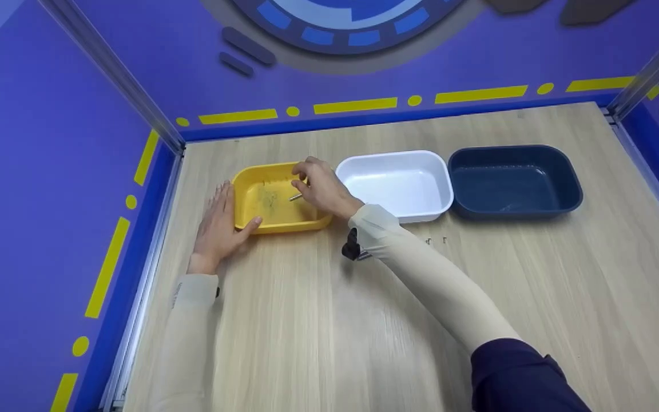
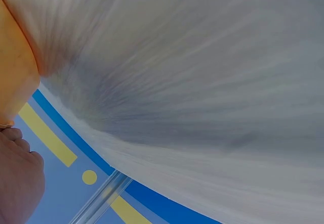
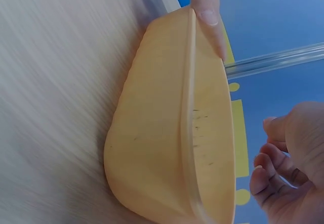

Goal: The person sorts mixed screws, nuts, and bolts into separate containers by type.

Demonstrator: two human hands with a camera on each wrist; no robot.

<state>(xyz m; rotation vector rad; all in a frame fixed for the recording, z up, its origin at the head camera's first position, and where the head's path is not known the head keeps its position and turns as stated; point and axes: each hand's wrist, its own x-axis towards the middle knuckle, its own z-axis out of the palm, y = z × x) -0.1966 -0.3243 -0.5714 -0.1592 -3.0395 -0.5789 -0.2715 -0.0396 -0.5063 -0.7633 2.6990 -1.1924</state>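
Observation:
A yellow plastic box [image 1: 284,228] sits at the left, with several small dark screws [image 1: 270,198] scattered on its floor. My left hand [image 1: 219,224] lies along the box's left side, fingers straight, its thumb on the front rim. Over the box's right end hovers my right hand [image 1: 322,184], thumb and index finger apart. Its loosely bent fingers show nothing between them in the right wrist view. A short silver rod-like piece [image 1: 295,197] shows beside the right hand, over the box's inside, partly hidden by the hand.
A white box [image 1: 395,220] stands right of the yellow one, with a dark blue box [image 1: 515,214] beside it. Two small screws [image 1: 428,241] lie on the wooden table [image 1: 306,320] near my right sleeve. Blue-purple panels [image 1: 49,171] wall the left and back.

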